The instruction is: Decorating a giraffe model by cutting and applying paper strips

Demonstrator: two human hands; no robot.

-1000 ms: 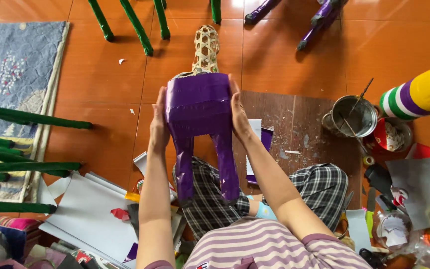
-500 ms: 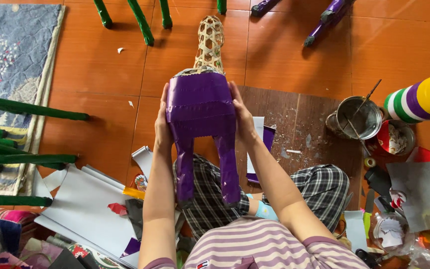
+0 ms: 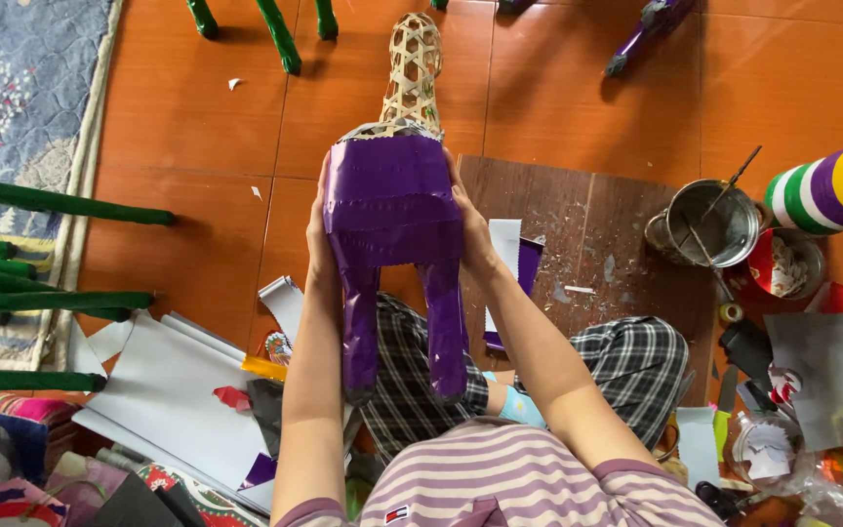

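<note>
I hold up a woven bamboo animal frame (image 3: 394, 210) whose body and two legs are wrapped in shiny purple paper; its bare wicker neck (image 3: 410, 73) points away from me. My left hand (image 3: 319, 234) presses flat against the body's left side. My right hand (image 3: 470, 229) grips the right side. The purple legs hang down over my checked trousers (image 3: 626, 366).
A metal pot (image 3: 712, 222) with a stick stands on a dark wooden board (image 3: 587, 244) to the right, beside a red bowl (image 3: 782, 268). Green-wrapped legs (image 3: 41, 298) lie at left by a blue rug (image 3: 21, 88). White and purple paper sheets (image 3: 163, 390) lie scattered near my knees.
The purple frame has come a little lower and closer to me, still held between both hands; the view has shifted slightly.
</note>
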